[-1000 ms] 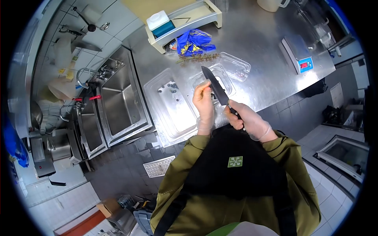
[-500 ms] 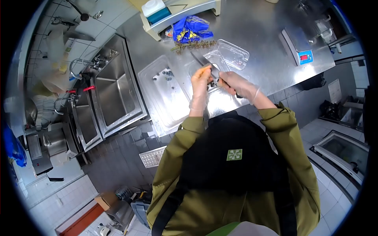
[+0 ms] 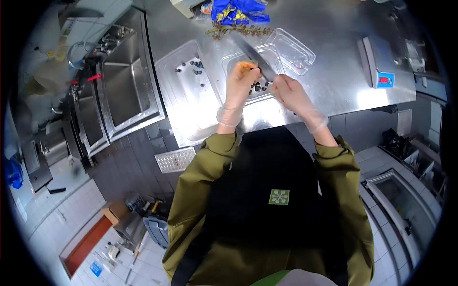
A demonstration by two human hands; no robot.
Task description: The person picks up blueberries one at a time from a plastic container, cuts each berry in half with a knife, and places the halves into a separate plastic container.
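Knife (image 3: 254, 53) is sitting in my right hand (image 3: 290, 93), fist closed round the handle, blade running up-left past my left hand (image 3: 241, 82), which I'm pinching around something small and orange over the clear tub (image 3: 276, 53).
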